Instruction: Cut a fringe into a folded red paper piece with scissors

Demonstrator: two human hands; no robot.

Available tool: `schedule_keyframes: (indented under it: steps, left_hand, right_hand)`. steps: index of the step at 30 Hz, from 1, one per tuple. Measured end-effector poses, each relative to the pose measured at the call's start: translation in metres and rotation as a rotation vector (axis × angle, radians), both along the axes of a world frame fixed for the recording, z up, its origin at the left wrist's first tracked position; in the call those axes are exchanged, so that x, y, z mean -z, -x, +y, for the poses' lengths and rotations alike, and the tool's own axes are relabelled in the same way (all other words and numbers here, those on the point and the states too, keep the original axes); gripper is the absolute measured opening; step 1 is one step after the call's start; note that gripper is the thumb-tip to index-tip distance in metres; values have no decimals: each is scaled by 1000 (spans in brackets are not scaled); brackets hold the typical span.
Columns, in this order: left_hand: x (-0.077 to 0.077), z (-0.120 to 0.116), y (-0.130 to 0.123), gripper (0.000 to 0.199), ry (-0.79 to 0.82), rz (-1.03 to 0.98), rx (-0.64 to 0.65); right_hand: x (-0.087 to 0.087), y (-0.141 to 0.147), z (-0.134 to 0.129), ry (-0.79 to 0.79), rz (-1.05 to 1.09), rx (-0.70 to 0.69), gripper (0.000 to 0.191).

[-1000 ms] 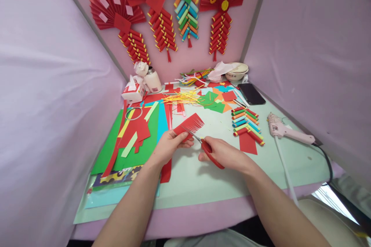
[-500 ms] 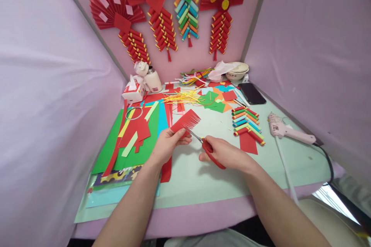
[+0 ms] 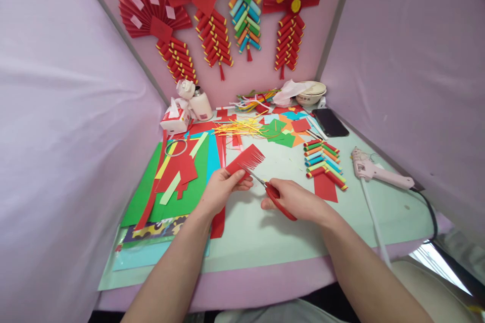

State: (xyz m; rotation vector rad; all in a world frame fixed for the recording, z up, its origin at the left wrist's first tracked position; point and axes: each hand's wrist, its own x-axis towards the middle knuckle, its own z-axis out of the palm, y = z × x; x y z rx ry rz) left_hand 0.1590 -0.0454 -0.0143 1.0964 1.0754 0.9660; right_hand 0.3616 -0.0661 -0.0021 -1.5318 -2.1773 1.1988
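Observation:
A red paper strip (image 3: 242, 160) with thin slits along its right side is pinched in my left hand (image 3: 224, 186), above the middle of the table. My right hand (image 3: 290, 199) is closed round the red handles of the scissors (image 3: 279, 203). Their blades point up and left and meet the lower edge of the fringed paper, close to my left fingertips. To the right of my right hand, a column of coloured paper rolls (image 3: 325, 164) lies on the table with a red paper piece (image 3: 326, 188) under its lower end.
Green sheets (image 3: 144, 197) and red scraps lie at the left, yellow strips (image 3: 240, 126) behind my hands. A glue gun (image 3: 382, 173) with its cord is at the right, a black phone (image 3: 331, 122) behind it. A tissue box (image 3: 175, 121) and bowl (image 3: 310, 94) stand at the back.
The whole view has shifted slightly. Both hands remain in nearly the same pose, with the paper and scissors still held.

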Motion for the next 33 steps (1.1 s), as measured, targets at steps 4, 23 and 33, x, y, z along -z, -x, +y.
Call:
schedule_keyframes:
  steps: [4, 23, 33]
  left_hand:
    - [0, 0, 0, 27, 7, -2, 2]
    - [-4, 1, 3, 26, 16, -33, -42]
    - [-5, -4, -1, 32, 61, 46, 38]
  right_hand:
    - [4, -3, 1, -12, -8, -1, 43]
    - [1, 2, 2, 45, 62, 14, 36]
    - [-3, 3, 0, 31, 57, 16, 34]
